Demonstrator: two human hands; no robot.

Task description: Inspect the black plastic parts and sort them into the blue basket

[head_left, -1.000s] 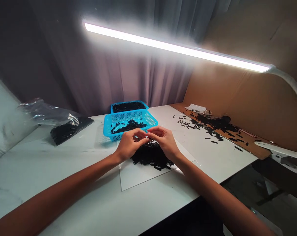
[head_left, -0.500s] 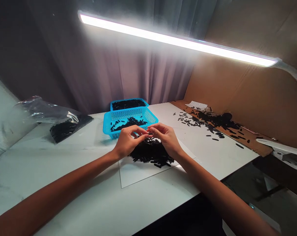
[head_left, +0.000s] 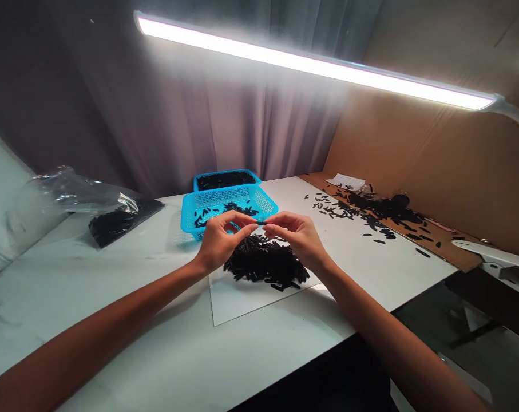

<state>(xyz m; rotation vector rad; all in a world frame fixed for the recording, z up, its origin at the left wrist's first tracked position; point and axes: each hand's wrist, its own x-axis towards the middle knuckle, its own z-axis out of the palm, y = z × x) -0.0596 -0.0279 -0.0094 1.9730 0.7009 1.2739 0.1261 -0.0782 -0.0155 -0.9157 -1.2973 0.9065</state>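
A small black strip-like piece (head_left: 261, 223) is pinched at its two ends between my hands. My left hand (head_left: 220, 237) is closed on its left end, thumb against fingertips. On the other end my right hand (head_left: 297, 232) holds on the same way. Below both hands a heap of similar black pieces (head_left: 263, 263) lies on a white board (head_left: 225, 306). Just behind the hands stands a blue perforated basket (head_left: 188, 214) with more black pieces in it, partly hidden by my left hand.
A second blue basket (head_left: 194, 183), filled with black pieces, stands farther back. At left lies a clear plastic bag (head_left: 96, 197) with black pieces inside. Loose black pieces (head_left: 379, 209) are scattered at right by a cardboard panel (head_left: 435, 143). A lit lamp bar (head_left: 310, 66) hangs overhead.
My hands have drawn slightly apart, and the black piece now shows between the fingertips. The view has shifted slightly.
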